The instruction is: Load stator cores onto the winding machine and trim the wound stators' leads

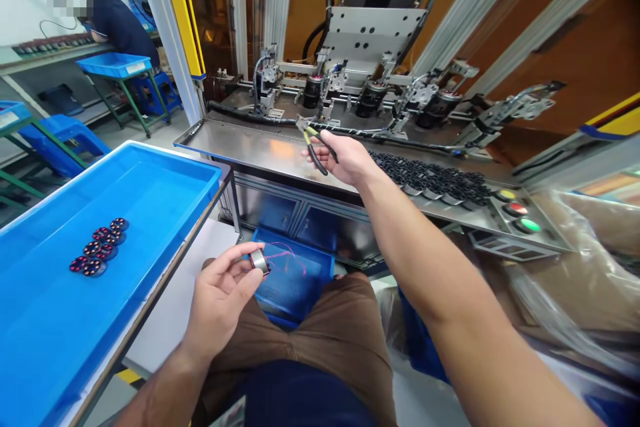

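Between the thumb and fingers of my left hand (223, 290) is a small round motor stator (259, 261) with a bare metal side. Thin pinkish-red wires (287, 254) trail from it to the right, above my lap. Stretched forward over the machine's metal ledge, my right hand (345, 155) grips a pair of pliers (315, 147) with dark and yellow-green handles. The plier jaws point up and away, close to the black cable along the ledge. My right palm faces partly away, so some of the grip is hidden.
Several similar stators (100, 247) sit in a blue tray (150, 170) on my left. Black parts (435, 180) are piled on the ledge beside coloured buttons (527, 225). Machine fixtures (370, 99) stand behind. A blue bin (295, 287) lies below; a co-worker (120, 27) sits far left.
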Motion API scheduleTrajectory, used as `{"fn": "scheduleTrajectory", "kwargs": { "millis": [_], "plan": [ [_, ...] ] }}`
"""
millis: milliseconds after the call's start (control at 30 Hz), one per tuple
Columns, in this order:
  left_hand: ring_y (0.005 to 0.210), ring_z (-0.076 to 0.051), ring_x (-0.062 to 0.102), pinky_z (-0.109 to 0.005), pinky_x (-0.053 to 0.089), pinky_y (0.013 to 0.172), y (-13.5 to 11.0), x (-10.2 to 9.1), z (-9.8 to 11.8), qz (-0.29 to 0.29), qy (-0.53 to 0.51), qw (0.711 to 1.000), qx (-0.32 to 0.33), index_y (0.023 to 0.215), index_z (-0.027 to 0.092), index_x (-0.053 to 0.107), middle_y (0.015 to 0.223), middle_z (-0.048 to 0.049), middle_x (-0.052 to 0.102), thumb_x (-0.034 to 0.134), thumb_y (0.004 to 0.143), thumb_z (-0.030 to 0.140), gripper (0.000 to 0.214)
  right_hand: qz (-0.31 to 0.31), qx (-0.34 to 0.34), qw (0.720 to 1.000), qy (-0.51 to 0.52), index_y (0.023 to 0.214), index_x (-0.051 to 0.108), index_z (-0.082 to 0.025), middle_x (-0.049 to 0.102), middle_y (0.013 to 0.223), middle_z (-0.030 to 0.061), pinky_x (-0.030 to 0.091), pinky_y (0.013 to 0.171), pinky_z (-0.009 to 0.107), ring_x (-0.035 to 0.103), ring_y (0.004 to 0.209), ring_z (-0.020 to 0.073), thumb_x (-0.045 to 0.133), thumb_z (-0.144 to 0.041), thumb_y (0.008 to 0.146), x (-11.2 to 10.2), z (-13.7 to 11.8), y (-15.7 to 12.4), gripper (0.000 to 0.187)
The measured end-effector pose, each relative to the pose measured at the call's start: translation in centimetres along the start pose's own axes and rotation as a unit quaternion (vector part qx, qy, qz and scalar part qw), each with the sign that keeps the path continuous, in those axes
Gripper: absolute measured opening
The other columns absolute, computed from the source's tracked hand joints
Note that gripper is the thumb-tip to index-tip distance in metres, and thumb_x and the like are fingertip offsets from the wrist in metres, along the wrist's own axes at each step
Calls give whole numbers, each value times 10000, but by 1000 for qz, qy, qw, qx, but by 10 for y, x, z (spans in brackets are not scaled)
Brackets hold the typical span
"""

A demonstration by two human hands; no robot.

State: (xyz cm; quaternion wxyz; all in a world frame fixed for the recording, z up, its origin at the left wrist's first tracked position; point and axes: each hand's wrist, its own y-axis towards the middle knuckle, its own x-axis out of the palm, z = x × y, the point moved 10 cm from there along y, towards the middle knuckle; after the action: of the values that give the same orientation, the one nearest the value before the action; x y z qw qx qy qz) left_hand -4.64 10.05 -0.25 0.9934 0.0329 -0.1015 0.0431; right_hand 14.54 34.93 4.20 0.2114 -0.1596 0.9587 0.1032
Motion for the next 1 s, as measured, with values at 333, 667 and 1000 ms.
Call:
{"fn": "scheduleTrajectory", "kwargs": {
  "millis": [333, 667, 1000],
  "plan": [
    [967, -151, 731, -218, 607, 867, 1, 33, 2, -36, -10, 999, 9, 1122, 265, 737, 1162, -44, 748, 773, 796, 104, 366, -37, -51, 985, 158, 1394, 403, -296, 603, 980, 29, 571, 735, 296, 633, 776, 142, 657, -275, 897, 75, 9, -251, 559],
    [920, -146, 746, -197, 608, 846, 0, 64, 12, -65, 35, 996, 40, 1103, 234, 742, 1107, -50, 771, 772, 790, 103, 341, -12, -175, 982, 64, 1509, 344, -236, 614, 1193, 132, 584, 881, 387, 628, 1035, 229, 635, -136, 812, 82, -24, -285, 762],
    [932, -199, 750, -264, 629, 824, -3, 59, 12, -46, 46, 998, 22, 1089, 188, 738, 1099, -93, 767, 795, 764, 136, 335, 5, -210, 976, 63, 1494, 402, -238, 651, 981, 90, 568, 748, 353, 616, 845, 201, 567, -65, 823, 83, -29, -285, 712]
  ]
}}
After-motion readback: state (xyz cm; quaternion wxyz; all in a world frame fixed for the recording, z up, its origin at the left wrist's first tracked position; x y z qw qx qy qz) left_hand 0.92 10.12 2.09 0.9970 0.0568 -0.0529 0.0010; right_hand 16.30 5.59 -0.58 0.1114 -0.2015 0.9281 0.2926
